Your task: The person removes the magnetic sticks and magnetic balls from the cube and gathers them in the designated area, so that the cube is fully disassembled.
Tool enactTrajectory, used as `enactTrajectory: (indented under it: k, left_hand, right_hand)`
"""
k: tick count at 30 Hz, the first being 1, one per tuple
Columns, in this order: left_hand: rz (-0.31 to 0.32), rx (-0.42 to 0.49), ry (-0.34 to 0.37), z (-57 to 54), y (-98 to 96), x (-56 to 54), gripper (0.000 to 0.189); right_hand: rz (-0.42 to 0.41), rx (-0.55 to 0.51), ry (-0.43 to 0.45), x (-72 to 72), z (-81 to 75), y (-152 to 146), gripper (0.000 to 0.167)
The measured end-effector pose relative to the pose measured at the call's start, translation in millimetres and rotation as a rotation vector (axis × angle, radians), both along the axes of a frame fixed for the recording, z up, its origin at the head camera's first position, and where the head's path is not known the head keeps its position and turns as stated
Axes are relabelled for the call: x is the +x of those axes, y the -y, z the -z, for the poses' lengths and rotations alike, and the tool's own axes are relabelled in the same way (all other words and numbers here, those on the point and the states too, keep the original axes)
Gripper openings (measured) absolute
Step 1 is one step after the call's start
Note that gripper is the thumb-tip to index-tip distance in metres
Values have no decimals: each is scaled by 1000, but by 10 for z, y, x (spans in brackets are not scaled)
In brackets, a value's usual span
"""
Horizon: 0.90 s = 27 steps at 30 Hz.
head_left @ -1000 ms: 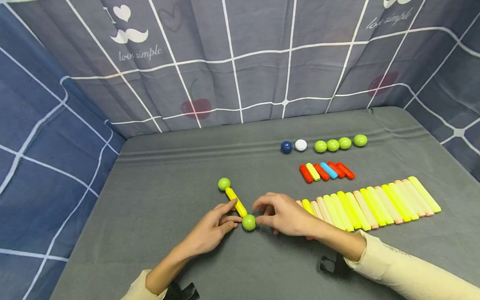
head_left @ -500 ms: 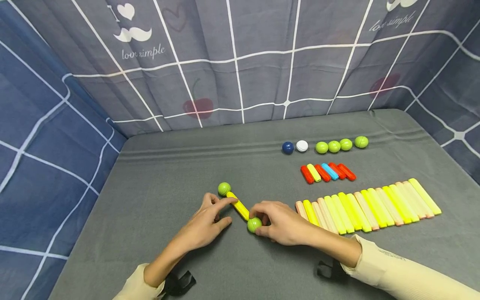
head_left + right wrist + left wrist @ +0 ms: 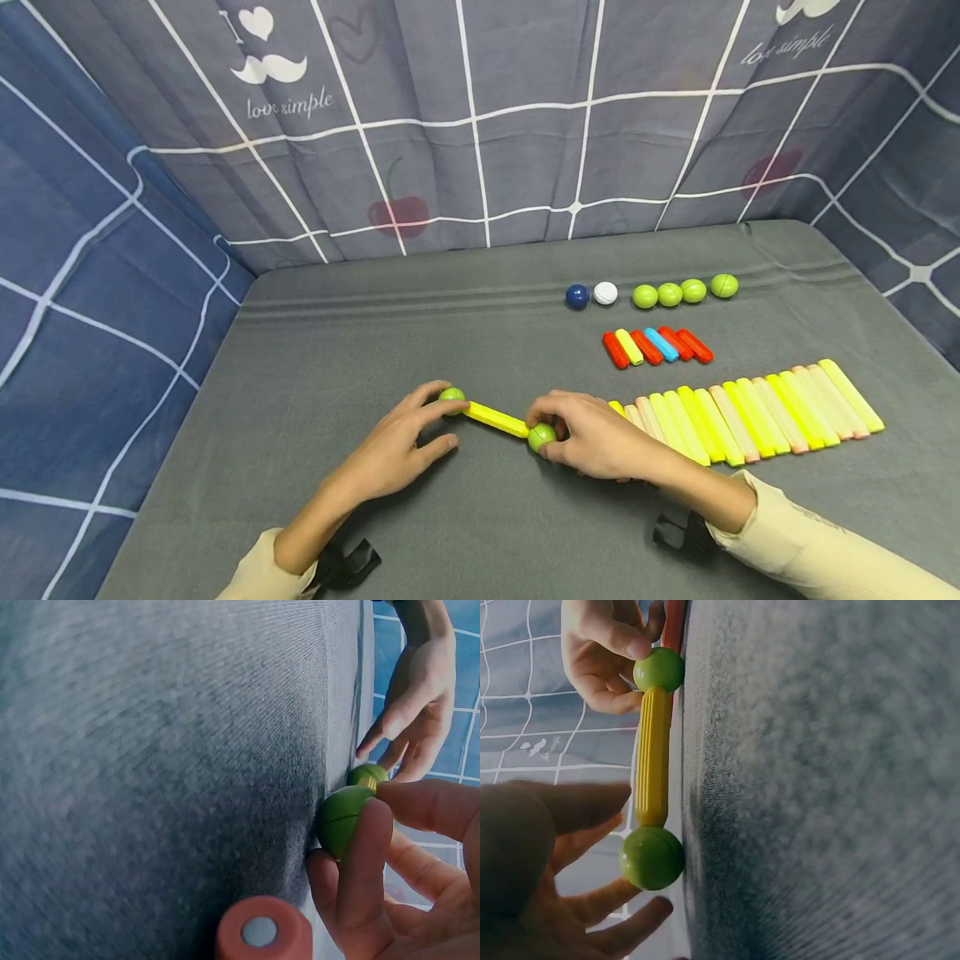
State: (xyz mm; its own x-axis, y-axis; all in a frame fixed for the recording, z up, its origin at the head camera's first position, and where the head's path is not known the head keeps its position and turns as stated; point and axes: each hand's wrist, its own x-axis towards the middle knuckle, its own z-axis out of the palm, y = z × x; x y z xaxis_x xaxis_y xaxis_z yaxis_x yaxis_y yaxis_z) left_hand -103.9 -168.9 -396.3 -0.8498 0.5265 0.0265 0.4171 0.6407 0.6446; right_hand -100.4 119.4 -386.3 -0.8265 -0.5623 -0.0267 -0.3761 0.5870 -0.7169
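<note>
A ribbed yellow toy rod (image 3: pixel 497 419) lies on the grey cloth with a green ball at each end. My right hand (image 3: pixel 596 437) pinches the right-hand green ball (image 3: pixel 542 437) between thumb and fingers. Around the left-hand green ball (image 3: pixel 652 859), my left hand (image 3: pixel 397 450) spreads its fingers, the index fingertip right where ball and rod meet. Its thumb stands away from the ball in the head view. In the right wrist view, the held ball (image 3: pixel 346 821) covers most of the rod behind it.
To the right lies a long row of yellow and pinkish rods (image 3: pixel 742 412). Behind it are short red, yellow and blue rods (image 3: pixel 652 346). Farther back sit a navy ball (image 3: pixel 577 297), a white ball (image 3: pixel 605 292) and several green balls (image 3: pixel 670 294). A patterned curtain (image 3: pixel 525 150) closes off the back.
My right hand has taken hold of the near green ball and moved it rightward. The rod has swung from steeply slanted to nearly crosswise; the far ball came nearer, and the left hand shifted beside it.
</note>
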Motion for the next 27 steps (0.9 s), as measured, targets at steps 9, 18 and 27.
enactTrajectory:
  k: [9, 18, 27]
  left_hand:
    - [-90, 93, 46, 55, 45, -8, 33]
    - [-84, 193, 149, 97, 94, -11, 31]
    - [-106, 192, 177, 96, 98, -1, 32]
  right_hand:
    - [-32, 74, -37, -38, -21, 9, 24]
    - [-61, 110, -42, -58, -53, 0, 19]
    - [149, -117, 69, -568, -238, -88, 32]
